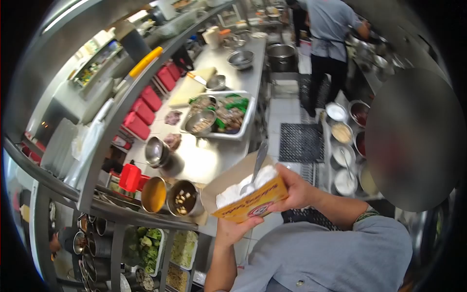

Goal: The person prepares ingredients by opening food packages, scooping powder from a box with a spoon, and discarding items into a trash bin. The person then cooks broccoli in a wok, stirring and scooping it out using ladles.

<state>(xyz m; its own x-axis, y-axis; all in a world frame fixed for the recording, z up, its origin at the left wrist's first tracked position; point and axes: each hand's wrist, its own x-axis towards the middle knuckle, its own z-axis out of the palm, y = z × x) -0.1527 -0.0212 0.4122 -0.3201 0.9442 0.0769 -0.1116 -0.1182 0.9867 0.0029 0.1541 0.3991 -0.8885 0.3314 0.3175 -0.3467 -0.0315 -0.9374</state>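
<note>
In the head view, a yellow box (250, 202) of white powder is held open in front of the body, above the near edge of the steel counter (214, 160). Its long axis runs from lower left to upper right, the open top is turned upward, and the printed yellow face is turned toward the wearer. The left hand (232, 229) is closed on the box from beneath, at its lower left end, with the forearm rising from below. The right hand (296, 191) is closed around the box's upper right end, fingers wrapped over its edge, so the box lies between the two hands and is touched by both. A metal spoon (256, 168) is stuck in the white powder (243, 187), its handle pointing up and slightly right, away from the wearer; no hand is seen on the handle. Just left of the box, two steel pots are seen on the counter, one with an orange liquid (154, 194) and one with a dark sauce (183, 198). Farther along the counter, a metal tray (245, 121) of greens and bowls is set, with red lidded containers (145, 111) in a row along the left. Round containers of sauces (346, 146) are lined up on the right. At the far end, another person (330, 29) in a grey shirt is seen standing.
</note>
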